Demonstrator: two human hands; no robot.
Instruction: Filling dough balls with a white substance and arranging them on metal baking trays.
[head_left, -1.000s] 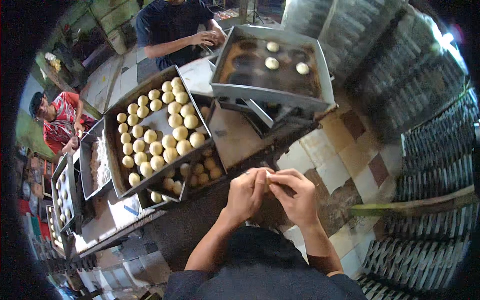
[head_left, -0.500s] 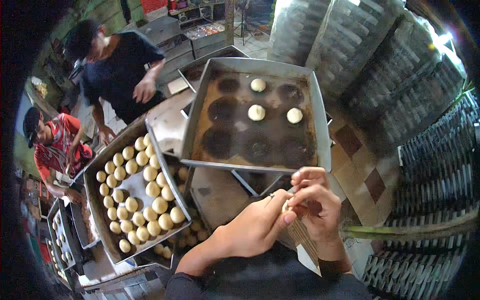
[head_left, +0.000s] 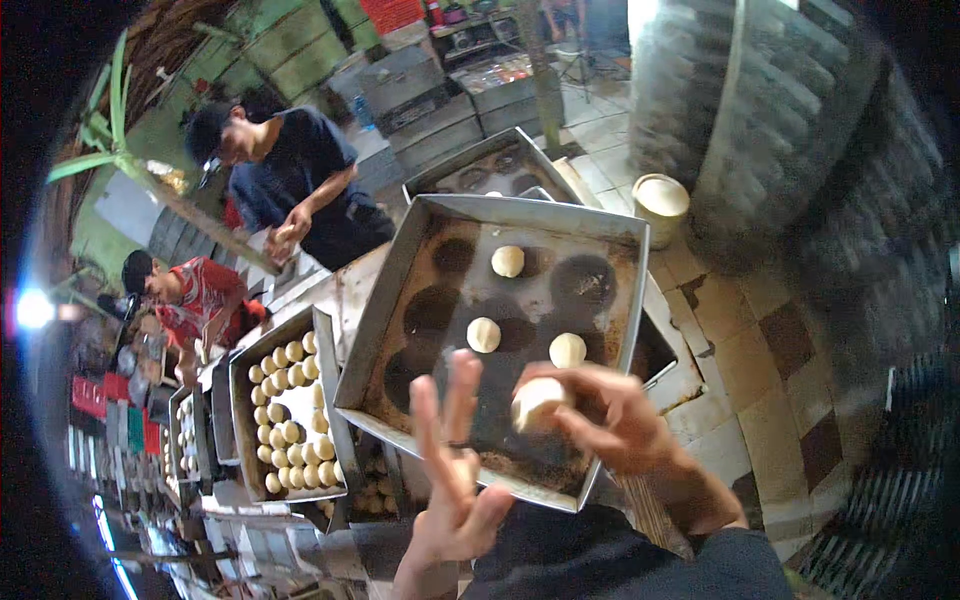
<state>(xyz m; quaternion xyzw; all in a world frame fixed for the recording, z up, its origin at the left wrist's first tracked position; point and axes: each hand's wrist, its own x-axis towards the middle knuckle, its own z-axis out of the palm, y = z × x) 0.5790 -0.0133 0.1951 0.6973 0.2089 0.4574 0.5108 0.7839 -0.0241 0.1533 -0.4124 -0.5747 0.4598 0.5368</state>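
Observation:
Over the near part of a square metal baking tray (head_left: 357, 385), my right hand (head_left: 628, 420) grips a pale dough ball (head_left: 538, 404) between thumb and fingers. My left hand (head_left: 455, 485) is raised beside the tray's near edge, slightly blurred, with its fingers spread and nothing in it. Three more dough balls rest apart on the tray's dark, stained bottom: one toward the back (head_left: 508, 262), one in the middle (head_left: 484, 335) and one at the right (head_left: 567, 350), close to my right fingers.
To the left, another tray (head_left: 338, 440) holds many dough balls in rows. Behind the baking tray lies a further dark tray (head_left: 480, 170). Two people (head_left: 300, 190) (head_left: 205, 305) work across the table at the far left. A lidded bucket (head_left: 661, 205) stands on the tiled floor.
My hands have come apart from their pinch at the tray's near edge. The right one now holds a dough ball over the tray; the left has opened. The whole view has shifted.

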